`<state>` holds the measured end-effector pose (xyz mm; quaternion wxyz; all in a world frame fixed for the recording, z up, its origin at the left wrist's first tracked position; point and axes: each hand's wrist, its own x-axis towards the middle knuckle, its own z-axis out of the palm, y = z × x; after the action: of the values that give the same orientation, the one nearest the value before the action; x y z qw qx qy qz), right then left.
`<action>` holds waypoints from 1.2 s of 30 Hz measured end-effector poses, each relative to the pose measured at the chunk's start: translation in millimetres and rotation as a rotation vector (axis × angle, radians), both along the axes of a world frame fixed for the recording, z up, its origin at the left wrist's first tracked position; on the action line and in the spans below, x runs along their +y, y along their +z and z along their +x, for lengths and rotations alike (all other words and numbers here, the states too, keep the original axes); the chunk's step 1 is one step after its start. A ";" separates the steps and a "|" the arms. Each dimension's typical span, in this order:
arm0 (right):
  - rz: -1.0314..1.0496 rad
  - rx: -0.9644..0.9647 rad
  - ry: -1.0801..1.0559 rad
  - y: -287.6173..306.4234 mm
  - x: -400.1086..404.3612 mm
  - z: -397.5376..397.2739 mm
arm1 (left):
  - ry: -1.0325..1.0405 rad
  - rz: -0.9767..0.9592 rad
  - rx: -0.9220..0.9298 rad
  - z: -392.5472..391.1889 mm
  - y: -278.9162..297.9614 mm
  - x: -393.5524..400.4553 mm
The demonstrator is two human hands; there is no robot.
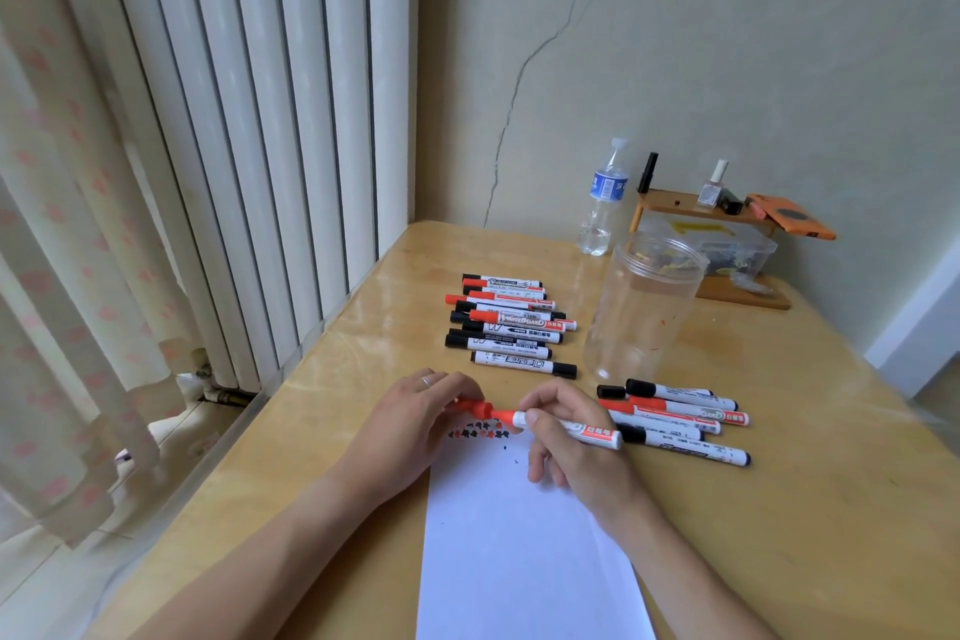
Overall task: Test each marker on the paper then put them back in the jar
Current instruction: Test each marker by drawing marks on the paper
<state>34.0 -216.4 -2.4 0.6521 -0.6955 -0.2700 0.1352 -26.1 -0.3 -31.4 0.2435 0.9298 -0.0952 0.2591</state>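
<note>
The left hand (415, 424) pinches a red cap (475, 408) in curled fingers, a ring on one of them. Just right of it the right hand (574, 442) grips a red marker (561, 426) — white barrel with a red label, its bare red tip pointing at the cap, close to it but apart. Both hover over the top edge of a white sheet of paper (519, 551), where a short row of red and black test marks shows. Behind lies a pile of markers (511, 325) with black and red caps. Further right stands a clear jar (641, 309), upright, lidless, nothing inside — and before it a smaller group of markers (680, 418) on the wooden table (805, 483).
</note>
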 end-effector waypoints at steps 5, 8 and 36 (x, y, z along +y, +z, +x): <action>0.008 -0.029 0.032 -5.2 -2.5 3.3 | -0.090 -0.001 0.001 -3.8 4.4 -1.2; -0.005 -0.063 0.046 -9.7 -1.9 5.1 | -0.149 0.014 0.003 -6.1 7.3 -3.6; 0.178 0.088 0.029 -8.1 -9.1 10.3 | -0.160 -0.040 0.049 -3.7 2.6 -0.2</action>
<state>44.4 -225.5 -10.5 0.7206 -0.6239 -0.2621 0.1508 -29.8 -0.5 -28.8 0.2844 0.9201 -0.1581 0.2178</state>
